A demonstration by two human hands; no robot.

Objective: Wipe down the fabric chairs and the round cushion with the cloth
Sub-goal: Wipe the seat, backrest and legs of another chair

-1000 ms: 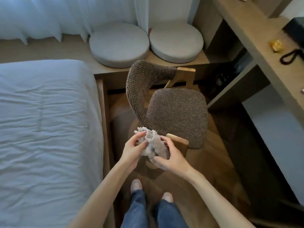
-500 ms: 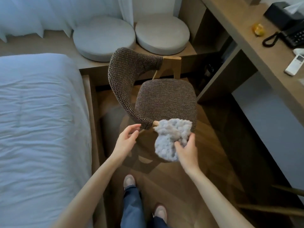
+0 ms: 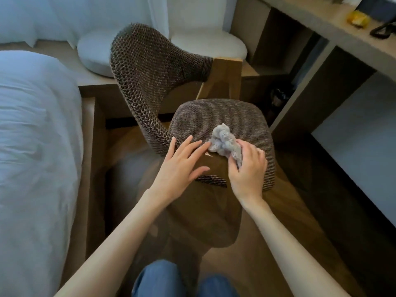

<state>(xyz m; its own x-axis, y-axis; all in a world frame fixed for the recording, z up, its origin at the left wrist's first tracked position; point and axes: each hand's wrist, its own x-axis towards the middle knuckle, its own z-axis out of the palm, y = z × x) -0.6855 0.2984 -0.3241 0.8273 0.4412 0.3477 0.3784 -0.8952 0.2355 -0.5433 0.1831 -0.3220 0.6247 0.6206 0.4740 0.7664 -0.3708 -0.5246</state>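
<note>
My right grip (image 3: 246,168) covers the near end of the cloth (image 3: 224,141), so how much is bunched under it I cannot tell. Beyond the grip, the chair (image 3: 214,118) backrest hides part of a round cushion (image 3: 94,54). Far up-right of the grip, a yellow thing (image 3: 356,18) on the table (image 3: 321,28) is too blurred to name, and a black cord (image 3: 383,31) runs off the frame's edge.

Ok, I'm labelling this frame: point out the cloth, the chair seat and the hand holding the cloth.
cloth (image 3: 225,140), head view, bunched middle.
chair seat (image 3: 214,113), head view, bare fabric near the far edge.
right hand (image 3: 248,170), head view, back of the hand.
</note>
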